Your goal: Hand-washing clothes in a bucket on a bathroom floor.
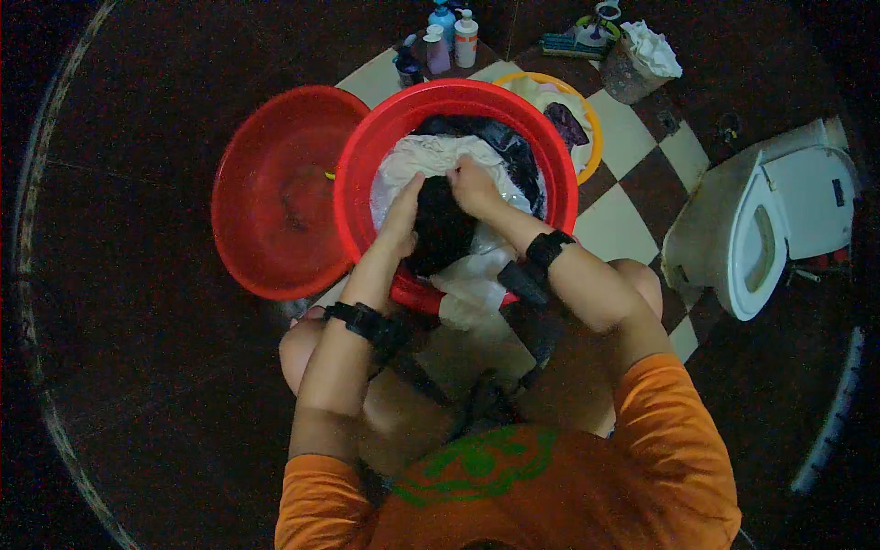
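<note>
Both of my hands are over a red plastic basin point(350, 158) filled with wet clothes. My left hand point(401, 213) grips the left edge of a black cloth point(443, 227). On the cloth's upper right, my right hand point(474, 189) is closed around a fold of it. A wet white cloth point(426, 151) lies behind the black one, and a dark glossy garment point(519, 161) rests along the basin's far right wall. Pale wet fabric point(474, 282) hangs over the near rim. Some suds show at the basin's inner edge.
A second red basin point(275, 192) tilts at the left. Behind the full basin are a yellow-rimmed basin point(597, 130) with clothes and several bottles point(466, 41). A waste bin point(625, 72) holding white paper and a toilet point(749, 234) stand on the right.
</note>
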`<state>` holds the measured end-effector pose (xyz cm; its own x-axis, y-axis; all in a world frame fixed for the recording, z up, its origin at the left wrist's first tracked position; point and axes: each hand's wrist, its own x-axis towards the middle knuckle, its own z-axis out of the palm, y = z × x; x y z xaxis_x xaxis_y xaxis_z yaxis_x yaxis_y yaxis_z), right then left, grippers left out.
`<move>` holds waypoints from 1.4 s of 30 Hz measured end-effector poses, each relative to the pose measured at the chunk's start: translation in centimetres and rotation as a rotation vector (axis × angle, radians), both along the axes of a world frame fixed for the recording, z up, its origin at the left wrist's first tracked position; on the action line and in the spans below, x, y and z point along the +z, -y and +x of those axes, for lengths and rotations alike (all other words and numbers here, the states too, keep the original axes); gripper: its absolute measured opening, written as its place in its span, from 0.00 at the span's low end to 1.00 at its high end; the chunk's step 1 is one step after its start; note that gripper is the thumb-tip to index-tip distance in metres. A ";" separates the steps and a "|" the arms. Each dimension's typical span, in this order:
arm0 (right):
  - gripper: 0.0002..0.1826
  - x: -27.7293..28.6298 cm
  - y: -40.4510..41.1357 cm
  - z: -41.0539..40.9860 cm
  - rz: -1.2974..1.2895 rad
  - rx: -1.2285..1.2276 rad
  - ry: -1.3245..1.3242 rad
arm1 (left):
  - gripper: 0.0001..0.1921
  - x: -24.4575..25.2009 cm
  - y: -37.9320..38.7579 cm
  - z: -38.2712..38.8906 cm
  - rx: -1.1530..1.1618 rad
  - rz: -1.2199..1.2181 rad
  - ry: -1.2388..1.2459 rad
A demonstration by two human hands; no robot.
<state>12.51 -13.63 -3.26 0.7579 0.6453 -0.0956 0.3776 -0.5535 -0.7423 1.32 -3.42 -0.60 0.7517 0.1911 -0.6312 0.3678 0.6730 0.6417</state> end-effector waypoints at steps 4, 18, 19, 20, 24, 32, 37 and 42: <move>0.27 -3.0 2.0 0.2 -0.152 0.491 -0.182 | 0.27 -2.4 -1.8 -0.9 -0.157 0.342 -0.169; 0.24 4.4 0.6 -2.1 -0.407 0.027 -0.341 | 0.18 -0.6 0.8 -0.2 0.055 0.168 -0.244; 0.24 3.2 0.5 -3.0 -0.249 -0.028 -0.369 | 0.17 -0.8 1.0 0.4 0.068 0.031 -0.146; 0.24 1.8 0.2 -3.9 -0.087 -0.074 -0.391 | 0.16 -1.1 0.8 1.0 0.089 -0.102 -0.048; 0.22 8.1 -1.9 -9.6 0.335 0.123 -0.150 | 0.17 -4.5 -3.9 -2.3 0.197 -0.275 0.161; 0.20 4.4 -1.3 -2.1 0.039 -0.118 -0.100 | 0.24 0.0 1.1 0.9 0.234 -0.043 -0.042; 0.18 4.0 -0.3 -5.6 0.069 0.217 0.128 | 0.22 -0.1 0.1 0.4 0.226 -0.033 -0.150; 0.16 2.5 0.0 0.6 -0.095 -0.210 -0.117 | 0.18 1.0 2.9 1.2 -0.015 -0.086 0.046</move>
